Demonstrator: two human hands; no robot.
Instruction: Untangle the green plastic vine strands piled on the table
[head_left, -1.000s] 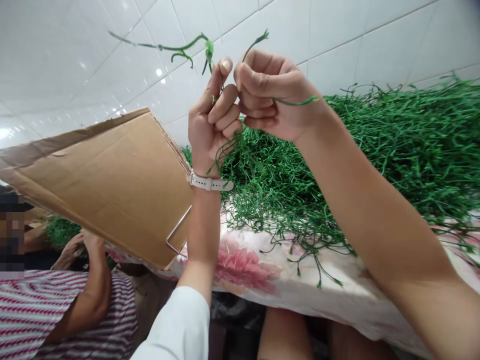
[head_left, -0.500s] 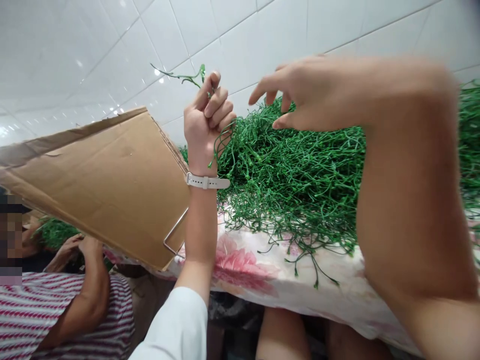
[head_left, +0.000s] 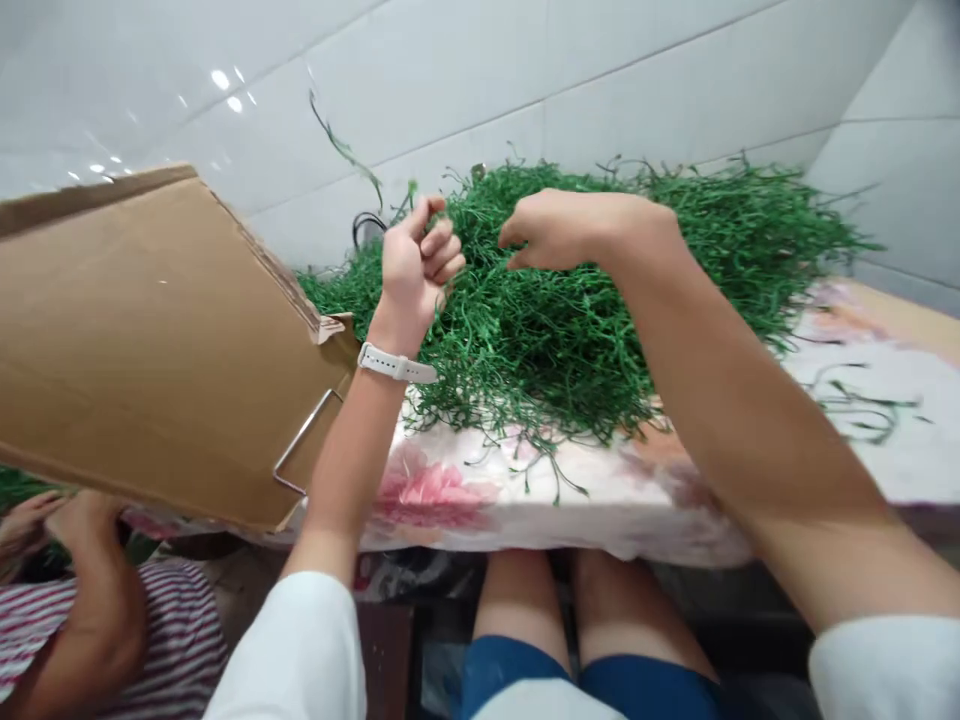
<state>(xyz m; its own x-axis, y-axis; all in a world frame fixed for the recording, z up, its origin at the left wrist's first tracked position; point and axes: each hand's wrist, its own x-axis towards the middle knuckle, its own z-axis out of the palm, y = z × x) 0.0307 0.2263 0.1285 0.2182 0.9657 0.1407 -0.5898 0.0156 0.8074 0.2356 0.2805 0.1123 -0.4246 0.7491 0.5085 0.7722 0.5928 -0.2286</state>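
In the head view, the left hand point(head_left: 424, 260) is raised in front of the white tiled wall point(head_left: 480, 70); its fingers are bent inward and closed upon a thin green sprig point(head_left: 349, 155), which rises from them toward the upper left, a little blurred. The right hand point(head_left: 559, 230) is above the big heap of green stems point(head_left: 570, 320), with the wrist bent; its thumb and fingers are slightly apart, and I cannot tell if they touch any stem. The heap lies on a flowered tablecloth point(head_left: 517, 525), against the wall; some loose stems point(head_left: 862, 405) lie at its right side. A pale wristband point(head_left: 394, 363) is around the left wrist; left of it stands a tilted cardboard piece point(head_left: 165, 340), with a bent metal wire point(head_left: 304, 440) beside its lower corner; below, a person in a striped shirt point(head_left: 176, 630) is partly visible.
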